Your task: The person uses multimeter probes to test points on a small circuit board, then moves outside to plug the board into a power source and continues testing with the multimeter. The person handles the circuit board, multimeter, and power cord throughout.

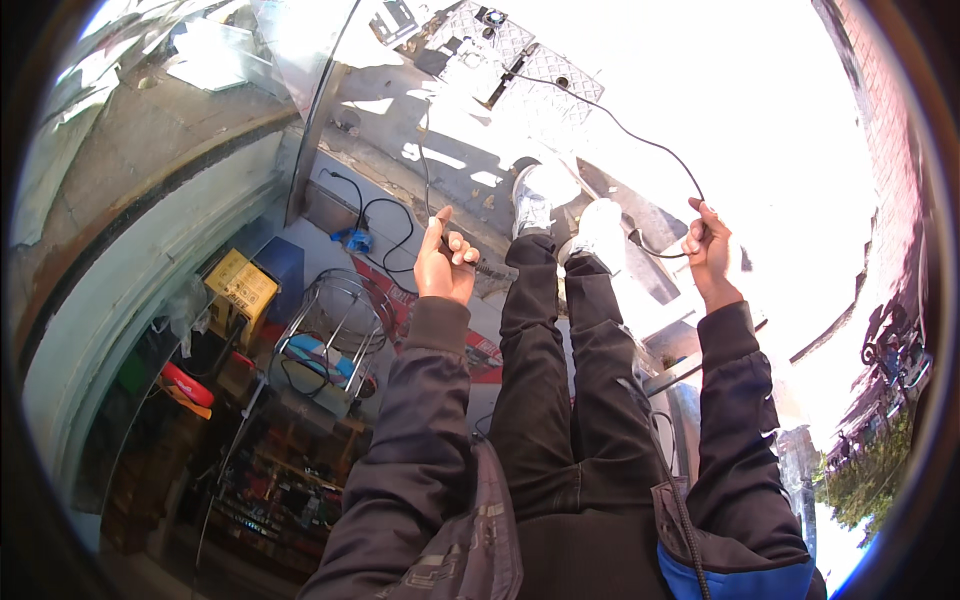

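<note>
My left hand (447, 262) is closed around a black cable end with a ribbed sleeve (495, 270), which sticks out to the right over my trouser leg. A thin dark cord (426, 160) runs up from this hand toward the sunlit ground. My right hand (711, 250) pinches a black cable (640, 137) that arcs over from a dark bar-shaped piece (508, 76) on the ground. Below the right fingers, the cable bends back left toward my shoes. Both hands are held apart, in front of my legs.
A wire-framed rack (340, 310) stands left of my legs, beside a yellow box (242, 282) and a red-handled tool (186, 388). Another black cord with a blue piece (354, 239) lies near a glass panel (320, 110). Metal tread plates (545, 85) lie ahead in glare.
</note>
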Available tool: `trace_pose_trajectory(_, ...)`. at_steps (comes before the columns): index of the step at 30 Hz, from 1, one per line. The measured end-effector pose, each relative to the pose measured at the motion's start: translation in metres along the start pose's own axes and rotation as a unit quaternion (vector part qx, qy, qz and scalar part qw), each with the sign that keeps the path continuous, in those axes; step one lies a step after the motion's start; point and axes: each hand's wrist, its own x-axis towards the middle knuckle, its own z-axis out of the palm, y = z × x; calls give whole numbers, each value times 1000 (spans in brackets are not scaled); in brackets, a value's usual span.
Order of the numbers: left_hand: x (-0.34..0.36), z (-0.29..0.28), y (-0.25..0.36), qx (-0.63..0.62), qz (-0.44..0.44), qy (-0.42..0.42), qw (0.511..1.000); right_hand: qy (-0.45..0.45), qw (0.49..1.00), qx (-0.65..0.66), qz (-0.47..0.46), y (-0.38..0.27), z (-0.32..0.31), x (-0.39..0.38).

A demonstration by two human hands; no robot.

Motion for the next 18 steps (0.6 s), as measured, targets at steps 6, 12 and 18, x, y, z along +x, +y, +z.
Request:
trace_pose_trajectory(6,-5,3,-6,10,11,-1,1000,-3,994,-110,27,14,12,-28)
trace_pose_trajectory(12,-19,20,2,10,66,-19,998,-74,978,-191,25,25,38,-43)
trace_pose_trajectory(18,-13,34,9,-27,100,-29,994,-81,970,-230,3,20,65,-35)
